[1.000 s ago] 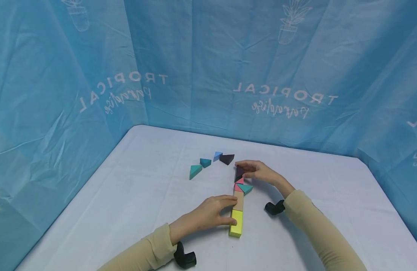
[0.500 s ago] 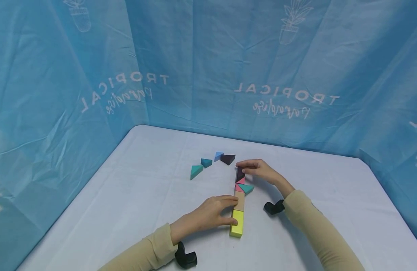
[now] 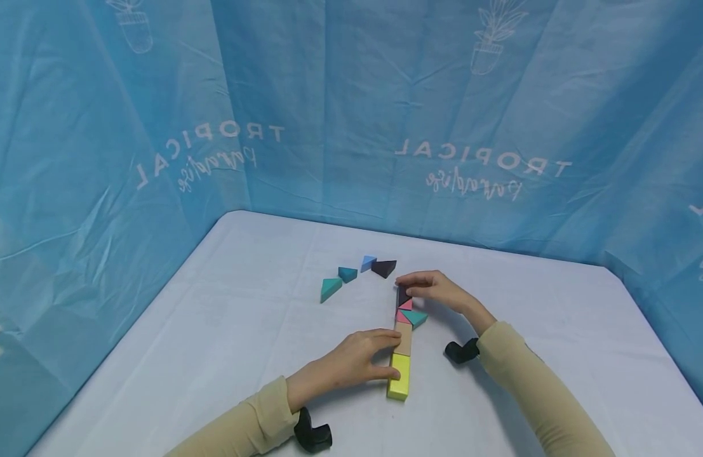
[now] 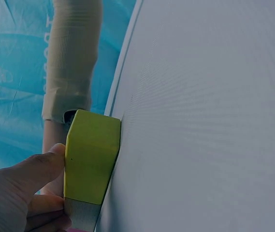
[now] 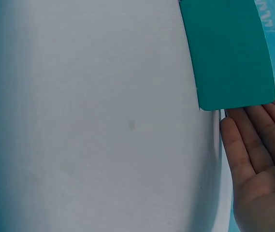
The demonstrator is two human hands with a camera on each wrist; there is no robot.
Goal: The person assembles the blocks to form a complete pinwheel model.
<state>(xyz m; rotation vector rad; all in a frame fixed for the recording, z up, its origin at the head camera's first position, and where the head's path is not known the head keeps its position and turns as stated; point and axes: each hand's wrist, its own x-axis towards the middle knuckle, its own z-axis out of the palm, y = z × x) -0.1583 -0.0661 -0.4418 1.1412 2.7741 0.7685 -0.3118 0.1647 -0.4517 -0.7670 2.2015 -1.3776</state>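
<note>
In the head view a yellow block (image 3: pixel 399 383), a tan block (image 3: pixel 404 339), two pink triangular blocks and a black triangular block (image 3: pixel 403 294) form a line. My left hand (image 3: pixel 354 362) touches the line's left side, thumb at the yellow block and fingertips at the tan one. Around the far end of the black block curve the fingers of my right hand (image 3: pixel 439 292), its thumb at the right side. A teal triangular block (image 3: pixel 416 317) juts out to the right beside the pink pieces. In the right wrist view this teal block (image 5: pixel 231 55) hides the black one.
Farther left lie a green triangular block (image 3: pixel 331 289), a dark teal one (image 3: pixel 347 273), a light blue one (image 3: pixel 367 262) and another black one (image 3: pixel 384 268). A white cloth (image 3: pixel 242 304) covers the table, with blue curtains (image 3: pixel 351 127) behind it.
The held black block has shifted slightly and now sits more in line with the pink pieces. My right hand has moved a little with it; the left hand stays in place.
</note>
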